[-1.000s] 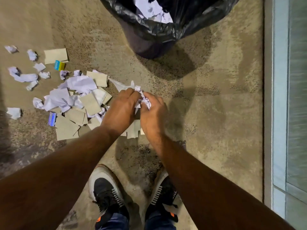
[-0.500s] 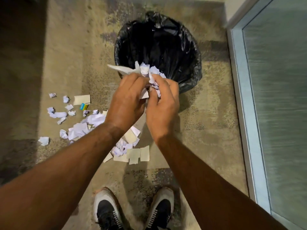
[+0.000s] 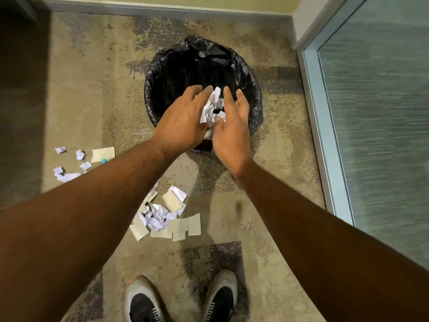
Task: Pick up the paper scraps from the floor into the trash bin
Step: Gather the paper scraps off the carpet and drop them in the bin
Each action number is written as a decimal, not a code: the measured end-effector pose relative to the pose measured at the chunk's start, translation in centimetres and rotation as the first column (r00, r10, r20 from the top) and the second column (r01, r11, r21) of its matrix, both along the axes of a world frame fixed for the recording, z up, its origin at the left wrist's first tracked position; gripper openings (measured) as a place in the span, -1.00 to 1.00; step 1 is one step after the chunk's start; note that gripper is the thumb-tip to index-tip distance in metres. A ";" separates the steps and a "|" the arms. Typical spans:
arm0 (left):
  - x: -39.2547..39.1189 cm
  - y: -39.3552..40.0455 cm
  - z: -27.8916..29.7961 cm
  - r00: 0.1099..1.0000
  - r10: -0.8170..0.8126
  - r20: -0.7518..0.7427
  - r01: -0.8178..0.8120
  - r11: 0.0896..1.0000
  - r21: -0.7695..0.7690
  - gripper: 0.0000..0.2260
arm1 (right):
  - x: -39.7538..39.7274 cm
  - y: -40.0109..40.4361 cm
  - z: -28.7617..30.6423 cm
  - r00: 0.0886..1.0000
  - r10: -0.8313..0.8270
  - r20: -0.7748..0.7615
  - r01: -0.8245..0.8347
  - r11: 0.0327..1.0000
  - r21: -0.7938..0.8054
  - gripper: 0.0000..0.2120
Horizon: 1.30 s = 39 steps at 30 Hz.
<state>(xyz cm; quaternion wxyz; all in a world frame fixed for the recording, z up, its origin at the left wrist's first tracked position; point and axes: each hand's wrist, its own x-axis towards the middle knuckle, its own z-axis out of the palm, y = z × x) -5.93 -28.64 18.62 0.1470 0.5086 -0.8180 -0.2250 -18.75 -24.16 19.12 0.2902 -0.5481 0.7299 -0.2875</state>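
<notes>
Bare forearms, black-and-white sneakers (image 3: 181,300) (white stripes on the sides)

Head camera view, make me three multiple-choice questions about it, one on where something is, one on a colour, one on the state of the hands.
1. Where are the crumpled white paper scraps between the hands?
A. Over the open bin
B. Beside the shoes
C. Against the glass panel

2. What colour is the plastic liner of the round trash bin?
A. Blue
B. Black
C. White

3. How are the two hands?
A. Both fists
B. Both open, fingers spread
C. One gripping the bin

Answers:
1 A: the crumpled white paper scraps lie over the bin's mouth.
2 B: the plastic liner is glossy black.
3 B: left hand and right hand show straight fingers.
</notes>
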 end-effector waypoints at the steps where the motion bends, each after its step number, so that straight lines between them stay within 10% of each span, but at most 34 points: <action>1: 0.4 0.2 -0.4 1.000 0.011 0.015 -0.011 1.000 -0.008 -0.31 | -0.1 0.1 -0.3 1.000 0.015 -0.019 -0.015 1.000 0.014 -0.32; 13: 7.5 7.0 -3.8 0.996 0.091 -0.008 -0.091 0.980 -0.176 -0.73 | 4.7 5.7 -3.5 0.930 0.173 -0.325 -0.286 0.895 -0.342 -0.63; 21: 13.9 15.5 -12.1 0.973 0.173 0.152 -0.196 0.968 0.155 -0.68 | 7.8 11.2 -10.3 0.848 0.408 -0.338 -0.427 0.904 0.020 -0.61; 26: 16.0 21.9 -17.5 0.960 0.145 0.241 -0.264 0.760 0.594 -0.28 | 8.8 14.7 -16.8 0.712 0.577 -0.401 -0.432 0.809 0.398 -0.43; 39: 15.2 23.8 -25.2 0.838 0.082 0.539 -0.359 0.826 0.434 0.06 | 10.3 15.0 -26.4 0.598 0.723 -0.347 -0.456 0.662 0.594 0.11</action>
